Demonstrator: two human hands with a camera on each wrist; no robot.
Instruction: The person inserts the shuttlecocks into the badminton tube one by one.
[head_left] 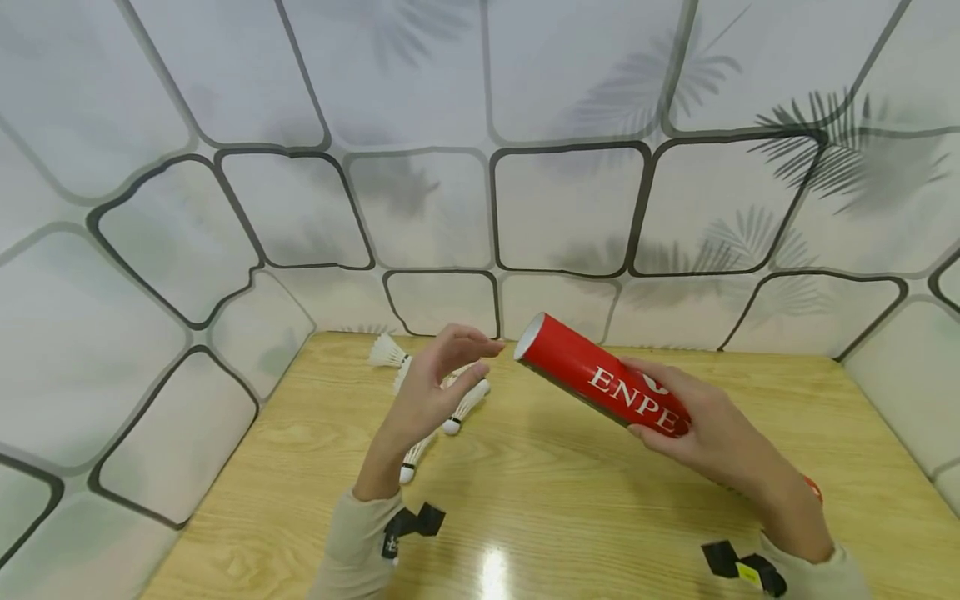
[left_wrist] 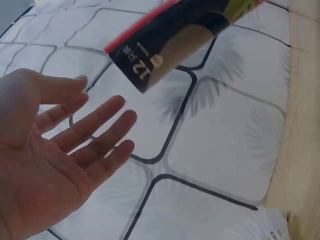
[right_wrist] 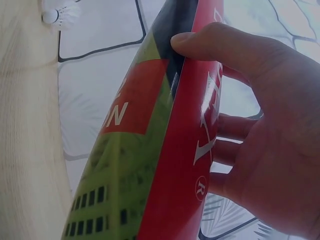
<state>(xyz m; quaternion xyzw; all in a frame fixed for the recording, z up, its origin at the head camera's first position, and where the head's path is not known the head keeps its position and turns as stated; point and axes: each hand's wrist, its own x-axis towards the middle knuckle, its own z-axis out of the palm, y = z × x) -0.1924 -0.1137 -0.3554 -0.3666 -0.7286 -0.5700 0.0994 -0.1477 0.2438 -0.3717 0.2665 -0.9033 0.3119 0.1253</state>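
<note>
Red-fronted cylindrical tube (head_left: 577, 362) with white "ENPE" lettering tilts above the pale wooden surface (head_left: 555, 508), grasped by the fingers of the right hand (head_left: 708, 421). Its raised end shows a pale round face in the head view; what is inside cannot be told. The left hand (head_left: 442, 379), fingers loosely spread and holding nothing, hovers near that end without touching. Only the left wrist view shows the tube's black-and-tan side printed "12"; the right wrist view reveals a green side with an orange-red block. Several white feathered shuttlecocks (head_left: 470, 404) lie on the surface, partly hidden by the left hand.
</note>
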